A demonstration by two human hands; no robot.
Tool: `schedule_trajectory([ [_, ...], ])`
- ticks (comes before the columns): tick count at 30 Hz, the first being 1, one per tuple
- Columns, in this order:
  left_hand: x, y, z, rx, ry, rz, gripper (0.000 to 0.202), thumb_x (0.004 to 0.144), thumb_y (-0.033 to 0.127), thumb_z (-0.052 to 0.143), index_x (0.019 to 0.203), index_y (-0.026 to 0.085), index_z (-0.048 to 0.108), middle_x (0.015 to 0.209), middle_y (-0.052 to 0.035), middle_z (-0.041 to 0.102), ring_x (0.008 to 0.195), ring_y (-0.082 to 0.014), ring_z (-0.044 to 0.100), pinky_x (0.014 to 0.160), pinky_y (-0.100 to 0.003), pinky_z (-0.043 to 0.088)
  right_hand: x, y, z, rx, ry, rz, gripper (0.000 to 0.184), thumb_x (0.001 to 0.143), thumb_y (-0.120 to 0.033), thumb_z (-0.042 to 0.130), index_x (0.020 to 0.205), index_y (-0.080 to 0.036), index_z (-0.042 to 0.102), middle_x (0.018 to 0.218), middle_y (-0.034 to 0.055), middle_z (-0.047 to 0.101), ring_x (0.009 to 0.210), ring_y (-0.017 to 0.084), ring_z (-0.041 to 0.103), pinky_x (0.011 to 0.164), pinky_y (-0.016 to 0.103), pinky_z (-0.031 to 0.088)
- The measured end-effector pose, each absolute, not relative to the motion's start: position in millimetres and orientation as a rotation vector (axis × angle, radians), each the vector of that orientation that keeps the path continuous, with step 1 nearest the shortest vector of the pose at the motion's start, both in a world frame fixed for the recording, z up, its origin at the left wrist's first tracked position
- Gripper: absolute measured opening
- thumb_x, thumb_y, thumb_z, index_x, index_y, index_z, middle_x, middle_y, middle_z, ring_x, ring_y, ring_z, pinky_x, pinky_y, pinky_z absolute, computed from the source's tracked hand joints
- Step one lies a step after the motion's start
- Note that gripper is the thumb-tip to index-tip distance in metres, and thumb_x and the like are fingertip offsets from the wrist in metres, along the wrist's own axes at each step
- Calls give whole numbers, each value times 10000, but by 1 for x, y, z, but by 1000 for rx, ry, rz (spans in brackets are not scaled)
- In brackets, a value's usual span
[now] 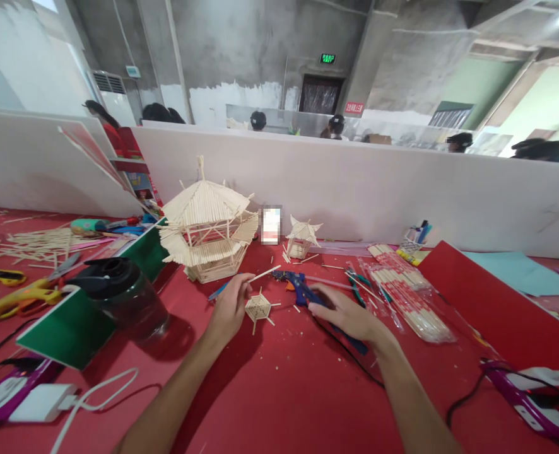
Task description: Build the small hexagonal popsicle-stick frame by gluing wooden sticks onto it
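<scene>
Pinched in my left hand (230,309) is a thin wooden stick (265,273), its free end pointing right. My right hand (343,310) is wrapped round a blue glue gun (301,287), whose nozzle points left at the stick's far end; whether they touch I cannot tell. Below the stick a small web-shaped hexagonal stick frame (259,307) lies flat on the red table (279,391), beside my left fingers. Behind my hands stand a large stick pavilion (206,227) with two tiers of roof and a small stick pavilion (302,238).
A dark water bottle (128,302) stands left by a green divider (85,321). Bagged sticks (407,296) and green-handled pliers (356,289) lie right. A black cord (350,356) trails from the glue gun. A white partition (336,189) closes off the back; people sit beyond it.
</scene>
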State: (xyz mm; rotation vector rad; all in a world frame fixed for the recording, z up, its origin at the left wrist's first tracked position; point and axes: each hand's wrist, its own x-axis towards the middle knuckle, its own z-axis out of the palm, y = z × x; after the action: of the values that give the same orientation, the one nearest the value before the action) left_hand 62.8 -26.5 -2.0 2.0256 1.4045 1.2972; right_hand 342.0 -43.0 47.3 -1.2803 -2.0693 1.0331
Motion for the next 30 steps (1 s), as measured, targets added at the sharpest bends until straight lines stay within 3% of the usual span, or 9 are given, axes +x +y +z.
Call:
schedule_trajectory([
  [4,63,-26,-2,1922,1391,1270,260,960,425,431,1066,218,547,898,-20,704,850,-176,673,766,-277,502,329,-40,49,-1268,-2359,1096,465,887,-510,569,1259,-233,602,1168,72,682,1022,272,630,913,384,464],
  [9,57,-24,1,1965,1476,1235,255,921,463,507,881,227,595,829,14,699,798,-162,670,739,-246,489,306,-28,53,-1159,-2381,1142,457,903,-513,545,1255,-230,615,1189,70,676,1055,270,615,912,366,466],
  [22,50,-22,-4,1919,1418,1307,267,938,460,500,954,214,602,890,-28,726,861,-185,697,773,-269,522,287,-7,37,-1154,-2245,1162,437,880,-512,594,1219,-242,653,1213,69,678,1066,287,628,925,404,469],
  [27,55,-22,-5,1976,1495,1219,285,915,496,511,935,224,594,912,-27,732,887,-200,701,781,-286,528,283,-7,39,-1151,-2184,1181,449,868,-533,606,1206,-244,669,1169,67,695,1033,278,636,905,391,472],
  [30,55,-22,-6,1960,1498,1188,284,914,487,514,1026,232,569,942,-23,738,891,-195,709,731,-267,533,283,-5,39,-1166,-2168,1225,495,854,-571,609,1209,-232,668,1065,66,717,929,255,649,836,370,484],
])
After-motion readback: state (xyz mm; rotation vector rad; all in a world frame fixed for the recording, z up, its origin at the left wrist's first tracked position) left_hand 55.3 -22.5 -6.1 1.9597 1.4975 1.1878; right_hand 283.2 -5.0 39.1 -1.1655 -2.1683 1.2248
